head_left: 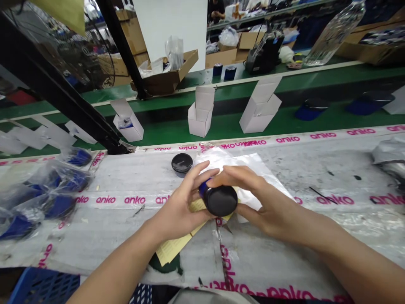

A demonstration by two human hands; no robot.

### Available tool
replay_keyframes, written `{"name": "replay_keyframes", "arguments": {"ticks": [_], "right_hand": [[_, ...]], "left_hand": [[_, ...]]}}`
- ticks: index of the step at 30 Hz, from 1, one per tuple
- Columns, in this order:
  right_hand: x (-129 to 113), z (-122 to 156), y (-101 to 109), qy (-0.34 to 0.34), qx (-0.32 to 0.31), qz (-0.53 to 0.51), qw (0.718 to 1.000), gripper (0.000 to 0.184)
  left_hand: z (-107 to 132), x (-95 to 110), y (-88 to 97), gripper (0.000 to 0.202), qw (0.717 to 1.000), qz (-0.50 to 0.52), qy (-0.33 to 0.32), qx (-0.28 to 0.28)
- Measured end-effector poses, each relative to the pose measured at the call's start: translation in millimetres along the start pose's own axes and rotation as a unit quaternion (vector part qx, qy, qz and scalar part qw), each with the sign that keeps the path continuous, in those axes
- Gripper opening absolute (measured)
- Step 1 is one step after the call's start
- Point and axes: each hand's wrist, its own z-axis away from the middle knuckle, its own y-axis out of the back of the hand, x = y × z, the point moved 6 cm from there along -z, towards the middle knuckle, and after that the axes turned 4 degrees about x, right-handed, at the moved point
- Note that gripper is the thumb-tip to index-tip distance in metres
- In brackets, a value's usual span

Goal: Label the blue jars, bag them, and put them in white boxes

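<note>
Nearest, your bare forearms point(123, 257) slant inward. Your left hand point(179, 207) and right hand point(272, 200) clamp their fingers round a container point(221, 200): blue-sided, its smooth black round top tilted toward you. Yellow printed paper point(172, 251) juts below your left fingers; beyond them sits a shiny-topped round black tub point(182, 164), beside a thin white sheet point(257, 169).

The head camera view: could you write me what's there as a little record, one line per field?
Left hand: holding a blue item with a black round end
Right hand: around that item's black end
Nearby: a black round piece beyond the left hand
Below the hands: yellow paper, partly hidden
Left side: bagged blue items
Beyond the table: open white boxes on a green surface
</note>
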Motion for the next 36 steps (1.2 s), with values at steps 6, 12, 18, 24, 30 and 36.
{"name": "replay_keyframes", "arguments": {"ticks": [6,12,18,24,30,36], "right_hand": [[-11,2,12,-0.007,0.020,0.009,1.000,0.073],[-6,12,0,-0.289,-0.018,-0.325,0.900,0.029],[-6,15,-20,-0.389,-0.078,-0.454,0.798,0.052],[-4,16,-16,-0.390,-0.071,-0.456,0.797,0.057],[-7,17,-18,-0.387,-0.086,-0.462,0.793,0.062],[-7,17,-18,-0.373,-0.101,-0.452,0.804,0.062]], "left_hand": [[-3,0,13.0,0.068,0.987,-0.125,-0.049,0.085],[-4,9,14.9,0.053,0.964,-0.153,-0.156,0.151],[-6,5,13.4,0.051,0.966,-0.157,-0.155,0.137],[-8,3,12.5,0.047,0.972,-0.148,-0.123,0.138],[-8,6,12.7,0.046,0.970,-0.152,-0.139,0.126],[-8,5,12.5,0.046,0.973,-0.151,-0.132,0.117]]}}
